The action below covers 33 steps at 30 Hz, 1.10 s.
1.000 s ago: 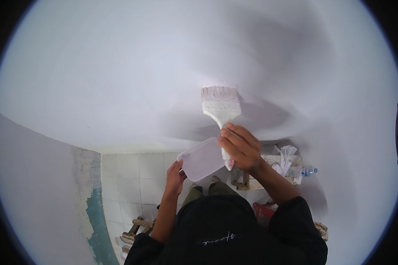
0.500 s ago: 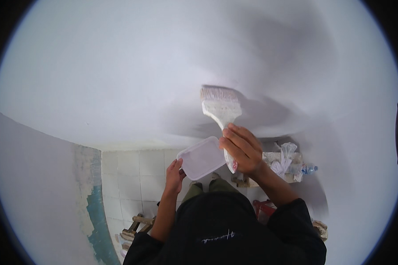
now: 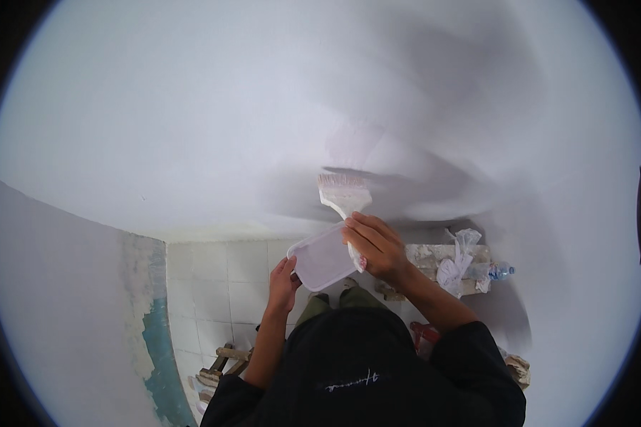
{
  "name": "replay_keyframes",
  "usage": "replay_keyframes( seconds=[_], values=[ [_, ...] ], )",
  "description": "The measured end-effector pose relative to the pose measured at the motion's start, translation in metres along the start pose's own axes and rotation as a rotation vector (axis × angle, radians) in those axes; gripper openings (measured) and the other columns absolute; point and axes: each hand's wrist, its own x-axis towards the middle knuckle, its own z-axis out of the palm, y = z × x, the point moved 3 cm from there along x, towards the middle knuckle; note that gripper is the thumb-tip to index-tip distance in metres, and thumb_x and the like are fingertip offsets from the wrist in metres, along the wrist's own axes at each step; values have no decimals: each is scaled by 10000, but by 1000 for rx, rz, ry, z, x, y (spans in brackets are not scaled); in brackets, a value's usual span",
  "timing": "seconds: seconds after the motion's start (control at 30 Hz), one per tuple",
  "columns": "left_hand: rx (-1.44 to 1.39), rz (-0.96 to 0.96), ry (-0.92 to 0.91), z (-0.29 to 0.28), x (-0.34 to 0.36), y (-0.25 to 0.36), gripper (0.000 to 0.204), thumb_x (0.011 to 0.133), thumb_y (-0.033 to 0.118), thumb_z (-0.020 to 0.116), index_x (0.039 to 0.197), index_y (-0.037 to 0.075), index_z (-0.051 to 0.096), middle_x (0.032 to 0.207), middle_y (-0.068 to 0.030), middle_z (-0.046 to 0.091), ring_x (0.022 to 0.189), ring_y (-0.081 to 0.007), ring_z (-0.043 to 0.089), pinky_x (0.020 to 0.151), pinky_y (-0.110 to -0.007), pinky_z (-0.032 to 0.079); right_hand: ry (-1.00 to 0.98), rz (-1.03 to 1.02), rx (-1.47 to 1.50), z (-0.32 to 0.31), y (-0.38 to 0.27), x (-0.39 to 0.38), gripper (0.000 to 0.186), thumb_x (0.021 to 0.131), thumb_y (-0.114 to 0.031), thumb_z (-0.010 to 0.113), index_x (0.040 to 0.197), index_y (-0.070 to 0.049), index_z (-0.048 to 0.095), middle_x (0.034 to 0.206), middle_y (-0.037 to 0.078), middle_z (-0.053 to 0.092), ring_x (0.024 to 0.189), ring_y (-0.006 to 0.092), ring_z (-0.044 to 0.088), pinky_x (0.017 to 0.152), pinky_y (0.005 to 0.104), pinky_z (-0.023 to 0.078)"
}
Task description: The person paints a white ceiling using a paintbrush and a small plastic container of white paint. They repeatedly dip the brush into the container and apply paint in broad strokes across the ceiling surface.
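Note:
A wide white paintbrush [image 3: 345, 196] is in my right hand [image 3: 376, 245], fingers closed round its handle. Its bristles point up toward the white wall [image 3: 192, 121] in front of me; whether they touch it I cannot tell. Just above the bristles, a slightly darker, damp-looking patch [image 3: 352, 142] marks the wall. My left hand [image 3: 283, 281] grips a shallow, pale rectangular plastic tub [image 3: 324, 260] by its left edge. The tub is held below the brush, and the brush handle overlaps its right side.
Behind my right hand stands a paint-spattered bench [image 3: 424, 255] with a crumpled plastic bag [image 3: 459, 263] and a clear bottle [image 3: 501, 272]. Wooden pieces [image 3: 228, 359] stand at lower left, a red object [image 3: 425, 334] by my right side. The left wall has a peeling teal section [image 3: 162, 341].
My right hand has brought the brush down and slightly left, away from the spot where a darker patch now shows on the wall. My left hand and the tub have barely moved.

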Motion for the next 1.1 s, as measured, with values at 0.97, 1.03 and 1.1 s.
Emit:
replay_keyframes(
  seconds=[0.97, 1.03, 1.1],
  values=[
    [52, -42, -29, 5, 16, -8, 362, 1018, 271, 562, 1256, -2, 568, 1164, -92, 645, 1012, -217, 657, 882, -369, 541, -30, 70, -22, 30, 20, -19, 395, 704, -95, 696, 1091, -16, 692, 1153, 151, 679, 1098, 334, 661, 914, 438, 561],
    [50, -41, -27, 6, 16, -9, 334, 1015, 271, 583, 1233, 18, 582, 1126, -73, 662, 959, -190, 672, 854, -343, 549, -65, 135, 5, 32, 20, -26, 384, 717, -100, 690, 1093, -17, 691, 1153, 151, 680, 1095, 329, 663, 919, 436, 559],
    [52, -28, -29, 5, 18, -10, 343, 1015, 269, 582, 1241, 11, 577, 1132, -76, 659, 958, -193, 674, 856, -339, 549, -70, 127, 32, 22, 13, -26, 371, 735, -106, 682, 1095, -17, 690, 1154, 151, 680, 1092, 335, 664, 920, 443, 555]
  ],
)
